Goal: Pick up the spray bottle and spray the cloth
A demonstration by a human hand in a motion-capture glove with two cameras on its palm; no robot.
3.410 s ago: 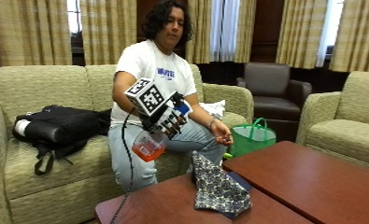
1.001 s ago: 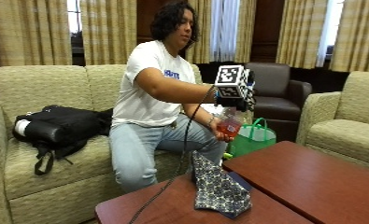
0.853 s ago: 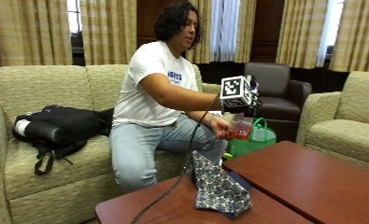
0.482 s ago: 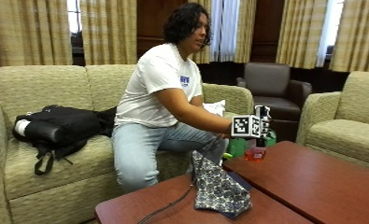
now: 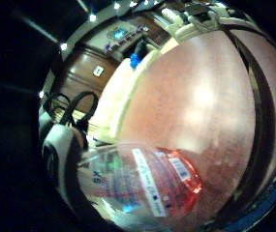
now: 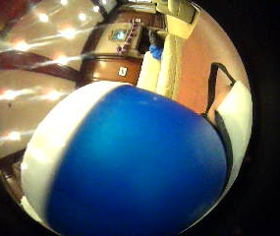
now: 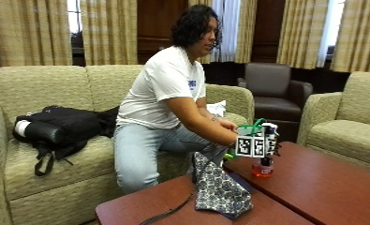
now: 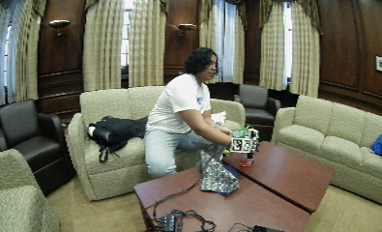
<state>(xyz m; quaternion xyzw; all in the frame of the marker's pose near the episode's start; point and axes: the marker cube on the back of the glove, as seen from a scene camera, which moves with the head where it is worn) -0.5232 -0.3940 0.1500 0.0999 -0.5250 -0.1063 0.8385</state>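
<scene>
In the outside view my gloved right hand [image 7: 257, 143] grips the top of the spray bottle [image 7: 262, 168]. The bottle is clear with red liquid low in it, and its base is at the surface of the red-brown table [image 7: 321, 187]. The patterned cloth [image 7: 218, 190] lies heaped on the table just beside the bottle, one corner rising towards the person's knee. The little finger side view shows the bottle's labelled body [image 5: 147, 186] over the tabletop. A blue and white spray head [image 6: 129, 167] fills the thumb side view. The wide view shows my hand [image 8: 244, 144], bottle [image 8: 246, 162] and cloth [image 8: 216, 178].
A black bag [image 7: 60, 129] lies on the sofa beside the person. A green bag [image 7: 254, 126] sits behind the table. Armchairs [image 7: 346, 126] stand past the table's far side. Cables [image 8: 181, 220] lie on the table's near end.
My hand has carried the bottle from beside the person's lap, up and across above the cloth, then down to the table on the cloth's far side.
</scene>
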